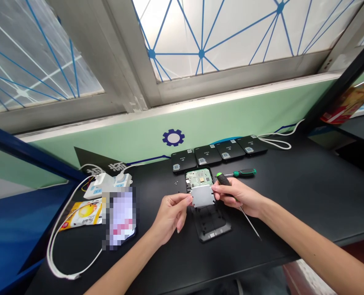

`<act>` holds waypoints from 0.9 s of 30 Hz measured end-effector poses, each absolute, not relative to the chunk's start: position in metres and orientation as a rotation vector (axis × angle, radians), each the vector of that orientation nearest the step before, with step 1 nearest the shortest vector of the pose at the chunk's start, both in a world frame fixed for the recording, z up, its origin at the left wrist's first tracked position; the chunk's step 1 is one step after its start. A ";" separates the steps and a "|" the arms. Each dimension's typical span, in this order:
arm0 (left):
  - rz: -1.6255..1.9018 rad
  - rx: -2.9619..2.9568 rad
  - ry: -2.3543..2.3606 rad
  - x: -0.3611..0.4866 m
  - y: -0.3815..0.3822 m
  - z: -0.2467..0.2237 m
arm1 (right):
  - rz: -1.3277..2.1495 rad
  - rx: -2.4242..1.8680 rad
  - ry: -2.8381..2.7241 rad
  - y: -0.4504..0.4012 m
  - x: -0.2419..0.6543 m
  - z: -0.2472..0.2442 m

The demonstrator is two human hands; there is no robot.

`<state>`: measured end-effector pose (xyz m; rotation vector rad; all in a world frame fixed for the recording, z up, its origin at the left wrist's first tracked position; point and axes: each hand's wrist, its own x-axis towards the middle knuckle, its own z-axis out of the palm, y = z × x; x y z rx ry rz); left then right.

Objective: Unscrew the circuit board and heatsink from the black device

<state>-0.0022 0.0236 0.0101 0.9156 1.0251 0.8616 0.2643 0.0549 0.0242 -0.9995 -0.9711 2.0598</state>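
A flat silvery metal plate [203, 196] is held at its left edge by the fingertips of my left hand [172, 213]. The thumb and finger of my right hand [241, 194] touch the plate's right edge. That hand also grips a screwdriver [224, 180] with a black and green handle, its thin shaft pointing down and right. Behind the plate, a green circuit board [199, 177] sits in an opened black case. Nearer to me lies a black plastic cover [214, 227], its upper part hidden by the plate.
Several closed black boxes [208, 155] stand along the wall. A second screwdriver [245, 173] lies beyond my right hand, and small screws [176, 182] lie left of the board. Leftward are a power strip [108, 186], a yellow snack packet [82, 214], a blurred phone [122, 217] and white cable [50, 246].
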 end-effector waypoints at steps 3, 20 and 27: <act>0.852 0.914 1.007 -0.003 0.024 0.009 | 2.065 -0.995 -0.961 0.055 0.264 0.024; 0.852 0.911 0.964 -0.004 0.024 0.008 | 2.069 -1.003 -0.934 0.054 0.263 0.023; 0.842 0.915 0.963 -0.003 0.026 0.006 | 2.072 -0.982 -0.914 0.053 0.263 0.025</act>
